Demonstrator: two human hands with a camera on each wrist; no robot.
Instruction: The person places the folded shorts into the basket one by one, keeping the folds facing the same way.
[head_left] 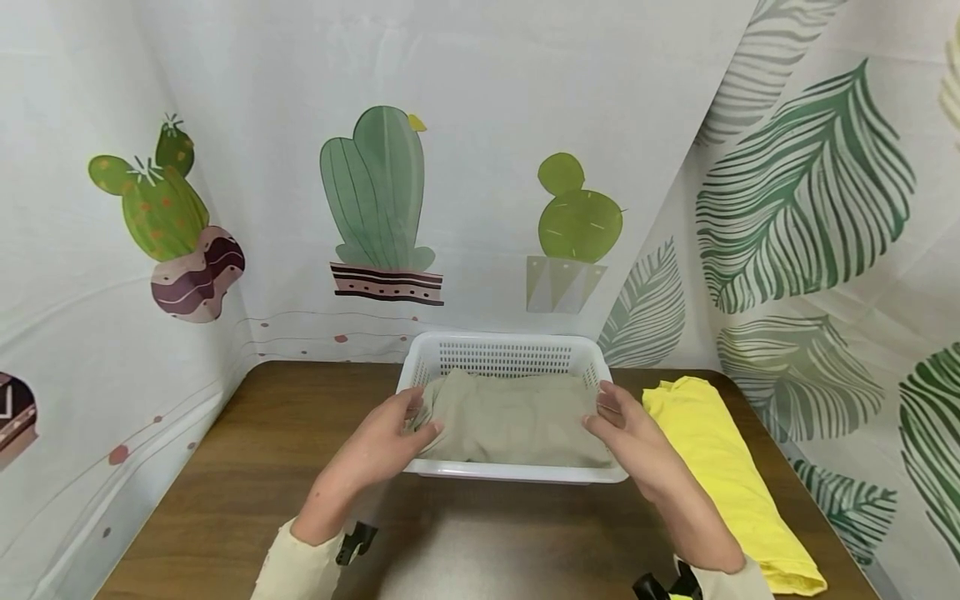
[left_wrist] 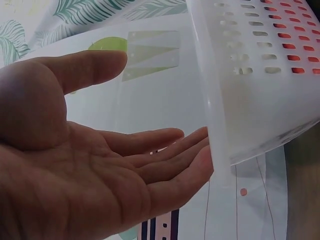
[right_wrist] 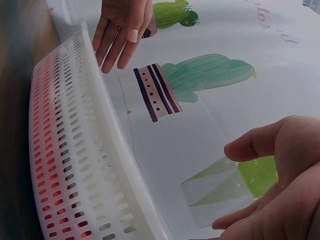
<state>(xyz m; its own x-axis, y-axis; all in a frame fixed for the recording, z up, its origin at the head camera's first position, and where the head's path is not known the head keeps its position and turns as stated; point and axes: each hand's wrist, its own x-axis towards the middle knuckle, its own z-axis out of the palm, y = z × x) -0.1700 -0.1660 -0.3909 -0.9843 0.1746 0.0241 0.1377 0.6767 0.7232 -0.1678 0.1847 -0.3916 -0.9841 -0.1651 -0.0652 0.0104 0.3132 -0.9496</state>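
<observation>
A white slotted plastic basket [head_left: 517,472] stands at the back of the table, with a folded grey-beige cloth [head_left: 517,417] lying in it. My left hand [head_left: 386,437] is at the basket's left end, thumb over the cloth's edge. In the left wrist view its fingertips [left_wrist: 202,155] come right up to the basket rim [left_wrist: 206,95], and the palm holds nothing. At the opposite end is my right hand [head_left: 637,437], thumb apart from the fingers, nothing between them. Something red [right_wrist: 47,165] shows through the basket's slots in both wrist views, below the rim.
A folded yellow cloth [head_left: 731,483] lies along the right side of the brown wooden table [head_left: 300,450], close to my right forearm. White curtains [head_left: 480,208] printed with cacti and leaves hang behind the table and on both sides.
</observation>
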